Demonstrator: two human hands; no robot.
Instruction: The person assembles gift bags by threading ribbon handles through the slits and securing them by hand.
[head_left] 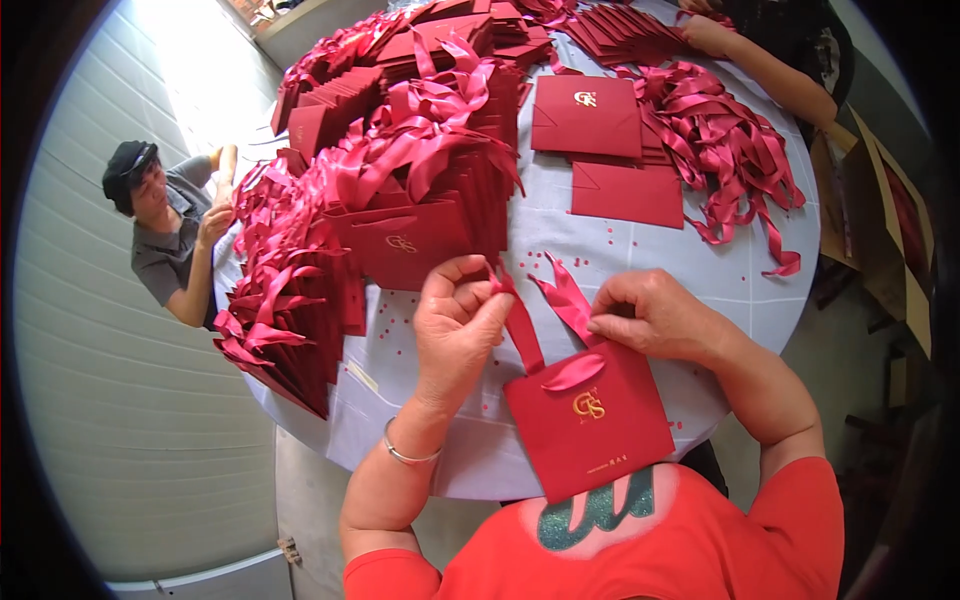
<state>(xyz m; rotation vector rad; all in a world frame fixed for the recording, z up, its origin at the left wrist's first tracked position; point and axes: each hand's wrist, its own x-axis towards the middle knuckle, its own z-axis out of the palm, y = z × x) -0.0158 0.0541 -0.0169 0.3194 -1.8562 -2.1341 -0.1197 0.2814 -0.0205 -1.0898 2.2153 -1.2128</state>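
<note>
A red paper gift bag (590, 440) with a gold emblem lies at the near edge of the table, close against my body. Pink satin ribbon (524, 335) runs out of its top edge, and a short loop of it lies on the front face. My left hand (462, 318) pinches one ribbon end, raised above the bag's upper left corner. At the upper right of the bag, my right hand (645, 315) has its fingers closed on the ribbon by the top edge; the other ribbon end sticks up beside them.
Rows of finished-looking red bags (420, 240) with ribbons crowd the table's left and far side. Flat red bags (585, 115) and a heap of loose ribbons (725, 150) lie to the right. Co-workers sit left and far right. Cardboard boxes (890, 230) stand right of the table (740, 275).
</note>
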